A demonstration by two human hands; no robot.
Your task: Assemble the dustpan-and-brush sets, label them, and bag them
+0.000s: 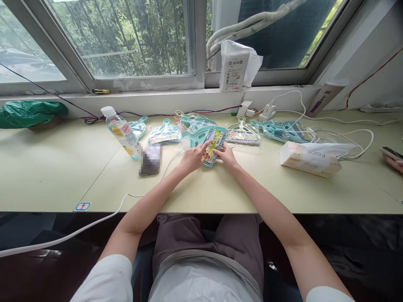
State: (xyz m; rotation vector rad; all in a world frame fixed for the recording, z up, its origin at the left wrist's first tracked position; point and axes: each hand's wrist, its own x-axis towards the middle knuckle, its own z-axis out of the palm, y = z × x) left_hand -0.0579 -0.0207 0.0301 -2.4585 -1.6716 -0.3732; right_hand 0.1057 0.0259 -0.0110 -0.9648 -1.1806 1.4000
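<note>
A teal plastic item with a colourful yellow-and-blue label (pixel 215 141) is tilted above the table in front of me. My right hand (pixel 226 155) grips its right edge, thumb on the label. At its left side is my left hand (pixel 192 160), index finger stretched out onto the label; whether its other fingers grip the item is hard to see. Behind lie similar wrapped items: a teal one (pixel 165 132) to the left, a pale green one (pixel 242 133) to the right and a teal bunch (pixel 283 131) farther right.
A bottle (pixel 121 132) leans beside a blurred-out dark object (pixel 150 159) on the left. On the right are a tissue pack (pixel 310 161), white cables and another person's hand (pixel 393 161) with a phone. A green bag (pixel 31 113) sits far left. A white cable crosses the table's front edge.
</note>
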